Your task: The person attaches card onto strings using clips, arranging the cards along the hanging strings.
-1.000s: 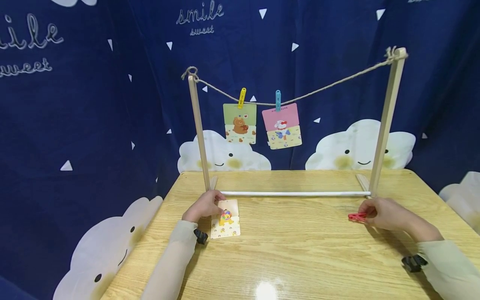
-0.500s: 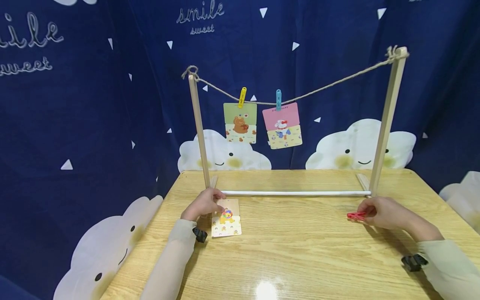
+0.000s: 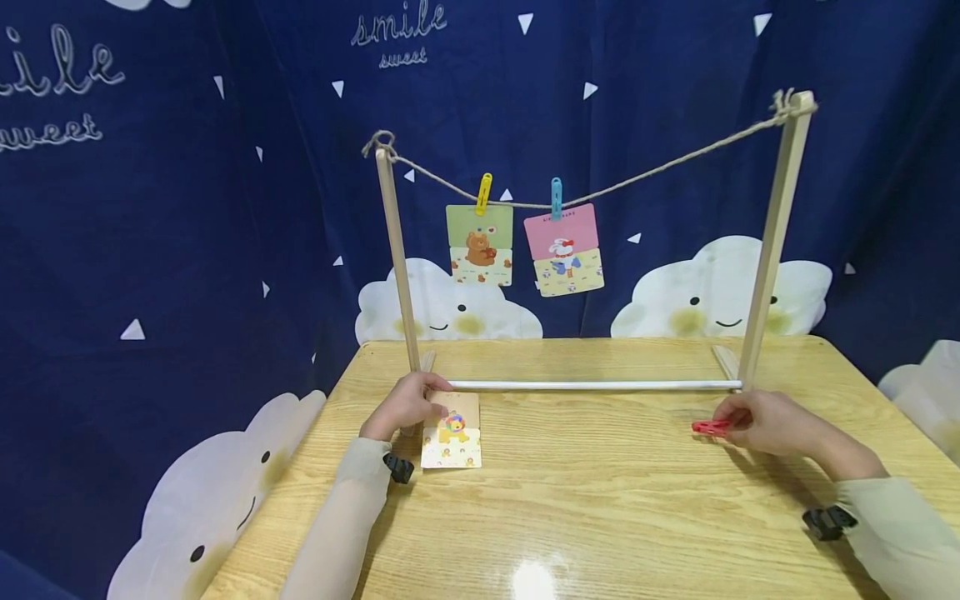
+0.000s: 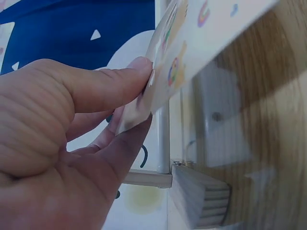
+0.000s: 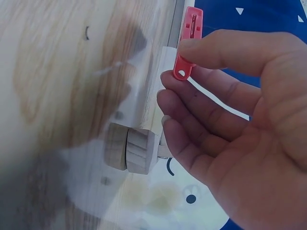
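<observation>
My left hand (image 3: 406,405) pinches the left edge of a card (image 3: 459,450) with a lion picture, near the foot of the left post. In the left wrist view the card (image 4: 192,52) is tilted and lifted off the tabletop, with the thumb on its printed side. Over on the right, my right hand (image 3: 772,427) holds a red clothespin (image 3: 710,428) between thumb and fingers. The right wrist view has this clothespin (image 5: 191,40) pointing away from the palm, above the table.
A twine line (image 3: 675,162) sags between two wooden posts (image 3: 776,242). A yellow clothespin (image 3: 484,193) holds a bear card (image 3: 480,250), and a blue clothespin (image 3: 557,198) holds a pink rabbit card (image 3: 564,250). A white rod (image 3: 592,386) joins the post feet on the table (image 3: 585,500).
The lion card and my left hand have risen slightly in the head view. My right hand, still holding the red clothespin, has shifted a little left and up.
</observation>
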A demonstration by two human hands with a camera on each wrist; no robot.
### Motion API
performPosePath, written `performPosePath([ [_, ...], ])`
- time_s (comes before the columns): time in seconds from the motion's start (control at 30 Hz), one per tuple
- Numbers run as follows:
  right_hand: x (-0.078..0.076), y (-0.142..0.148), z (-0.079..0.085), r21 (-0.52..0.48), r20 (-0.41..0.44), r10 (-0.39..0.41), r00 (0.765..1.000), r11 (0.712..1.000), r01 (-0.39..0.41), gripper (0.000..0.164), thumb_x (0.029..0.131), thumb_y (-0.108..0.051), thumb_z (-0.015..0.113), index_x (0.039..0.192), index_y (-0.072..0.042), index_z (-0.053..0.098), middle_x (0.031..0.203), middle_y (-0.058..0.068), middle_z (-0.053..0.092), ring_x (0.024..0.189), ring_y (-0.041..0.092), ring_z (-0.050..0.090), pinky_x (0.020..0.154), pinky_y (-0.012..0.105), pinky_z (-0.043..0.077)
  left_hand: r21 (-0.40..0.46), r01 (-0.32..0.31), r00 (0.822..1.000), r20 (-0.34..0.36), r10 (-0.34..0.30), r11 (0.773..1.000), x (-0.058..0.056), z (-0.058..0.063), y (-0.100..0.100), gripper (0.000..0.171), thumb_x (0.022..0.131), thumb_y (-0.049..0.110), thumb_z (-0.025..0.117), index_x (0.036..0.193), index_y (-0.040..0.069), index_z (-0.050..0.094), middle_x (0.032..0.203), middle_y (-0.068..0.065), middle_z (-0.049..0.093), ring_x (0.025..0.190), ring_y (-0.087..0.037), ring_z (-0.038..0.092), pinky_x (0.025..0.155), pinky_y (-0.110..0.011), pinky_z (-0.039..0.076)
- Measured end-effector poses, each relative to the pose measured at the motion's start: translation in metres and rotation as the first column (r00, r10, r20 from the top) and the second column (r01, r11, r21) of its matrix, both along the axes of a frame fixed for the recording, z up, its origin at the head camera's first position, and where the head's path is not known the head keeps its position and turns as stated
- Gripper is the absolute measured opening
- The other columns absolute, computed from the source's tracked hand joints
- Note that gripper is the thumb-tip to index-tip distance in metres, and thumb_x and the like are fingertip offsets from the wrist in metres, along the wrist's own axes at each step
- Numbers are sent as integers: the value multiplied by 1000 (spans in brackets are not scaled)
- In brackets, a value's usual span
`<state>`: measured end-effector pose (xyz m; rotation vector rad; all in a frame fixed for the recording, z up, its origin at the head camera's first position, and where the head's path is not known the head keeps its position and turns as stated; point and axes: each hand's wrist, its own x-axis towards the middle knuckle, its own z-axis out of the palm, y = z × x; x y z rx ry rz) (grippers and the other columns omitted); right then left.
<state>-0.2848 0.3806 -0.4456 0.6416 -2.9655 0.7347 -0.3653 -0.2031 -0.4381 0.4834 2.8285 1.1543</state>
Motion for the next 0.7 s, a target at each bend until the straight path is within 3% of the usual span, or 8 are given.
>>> performPosePath([
  [0.33,1,-1,2,-3,4,-20,1000,1000,20,17,84,-13,84,97,-13,74,86,-7,69,75,4,59,64,26,51,25,-26,1000,18,26,999,0,3,0,35,86,4,83,119,8,74,113,-9,69,89,-22,57,73,-34,50],
  [0.7,1,-3,5,-4,8,-36,999,999,37,19,83,-14,85,98,-11,74,85,-6,69,75,5,60,64,26,51,63,-24,999,-31,26,998,1,8,0,32,89,6,81,120,9,75,118,-9,69,88,-21,60,73,-32,51],
])
